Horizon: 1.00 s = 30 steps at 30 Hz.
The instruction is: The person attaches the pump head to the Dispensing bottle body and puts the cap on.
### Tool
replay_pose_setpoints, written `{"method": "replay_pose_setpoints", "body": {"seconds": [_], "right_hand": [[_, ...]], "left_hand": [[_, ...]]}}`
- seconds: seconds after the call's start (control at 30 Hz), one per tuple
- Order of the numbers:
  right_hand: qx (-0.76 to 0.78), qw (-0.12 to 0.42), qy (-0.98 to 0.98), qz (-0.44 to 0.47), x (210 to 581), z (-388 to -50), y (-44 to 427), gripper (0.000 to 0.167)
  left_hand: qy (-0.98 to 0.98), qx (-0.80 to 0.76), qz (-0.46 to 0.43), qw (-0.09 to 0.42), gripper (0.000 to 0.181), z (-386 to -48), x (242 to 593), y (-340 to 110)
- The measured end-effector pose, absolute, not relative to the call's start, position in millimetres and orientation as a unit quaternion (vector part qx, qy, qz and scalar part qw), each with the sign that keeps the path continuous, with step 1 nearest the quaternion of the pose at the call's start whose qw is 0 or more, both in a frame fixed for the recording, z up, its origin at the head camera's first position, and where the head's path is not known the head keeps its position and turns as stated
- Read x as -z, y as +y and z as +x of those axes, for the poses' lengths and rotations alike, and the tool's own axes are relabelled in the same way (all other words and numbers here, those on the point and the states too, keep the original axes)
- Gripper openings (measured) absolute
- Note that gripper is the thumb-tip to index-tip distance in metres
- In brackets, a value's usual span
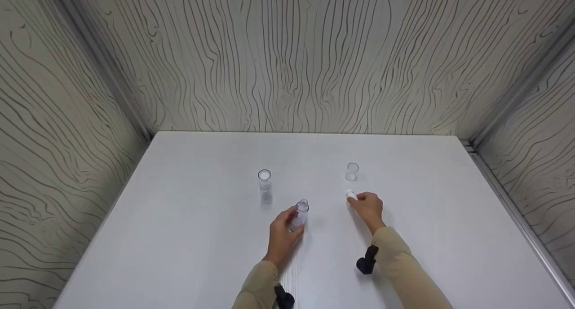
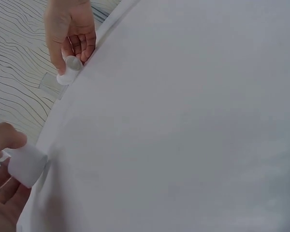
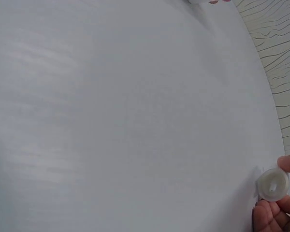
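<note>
My left hand (image 1: 283,237) grips a clear cylindrical vessel (image 1: 299,215) with a narrower part at its top, fingers on one side and thumb on the other. In the left wrist view the base of this vessel (image 2: 28,166) looks whitish and is close to the table. Farther right, my right hand (image 1: 368,209) pinches a small white cylinder (image 1: 351,195) between thumb and fingers. The right wrist view shows the round face of the white cylinder (image 3: 273,185), with a pale nub in its middle. Just beyond that hand stands a small clear cup (image 1: 352,172).
A tall clear cylinder (image 1: 265,186) with something white inside near its top stands beyond my left hand. Everything is on a white table (image 1: 193,237), with wood-patterned panels (image 1: 287,66) at the back and sides. Black wrist mounts (image 1: 366,263) hang by the sleeves.
</note>
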State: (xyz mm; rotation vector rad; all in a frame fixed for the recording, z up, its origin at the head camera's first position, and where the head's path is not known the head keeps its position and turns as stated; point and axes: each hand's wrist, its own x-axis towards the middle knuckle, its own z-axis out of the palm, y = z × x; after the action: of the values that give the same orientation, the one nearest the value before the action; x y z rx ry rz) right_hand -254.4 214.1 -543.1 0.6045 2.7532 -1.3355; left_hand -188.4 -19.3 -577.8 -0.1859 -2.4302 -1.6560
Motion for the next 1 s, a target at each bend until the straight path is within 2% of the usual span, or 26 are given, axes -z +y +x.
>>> {"method": "replay_pose_setpoints", "body": {"seconds": [0.3, 0.4, 1.0], "right_hand": [[0.454, -0.002, 0.869, 0.194, 540, -251, 217, 0.035], [0.462, -0.001, 0.863, 0.202, 540, -251, 217, 0.036], [0.578, 0.053, 0.784, 0.22, 536, -237, 215, 0.04]], "left_hand": [[-0.808, 0.581, -0.071, 0.065, 0.046, -189, 579, -22], [-0.81, 0.577, -0.072, 0.07, 0.046, -190, 579, -23], [-0.809, 0.584, -0.045, 0.045, 0.041, -192, 577, -23]]}}
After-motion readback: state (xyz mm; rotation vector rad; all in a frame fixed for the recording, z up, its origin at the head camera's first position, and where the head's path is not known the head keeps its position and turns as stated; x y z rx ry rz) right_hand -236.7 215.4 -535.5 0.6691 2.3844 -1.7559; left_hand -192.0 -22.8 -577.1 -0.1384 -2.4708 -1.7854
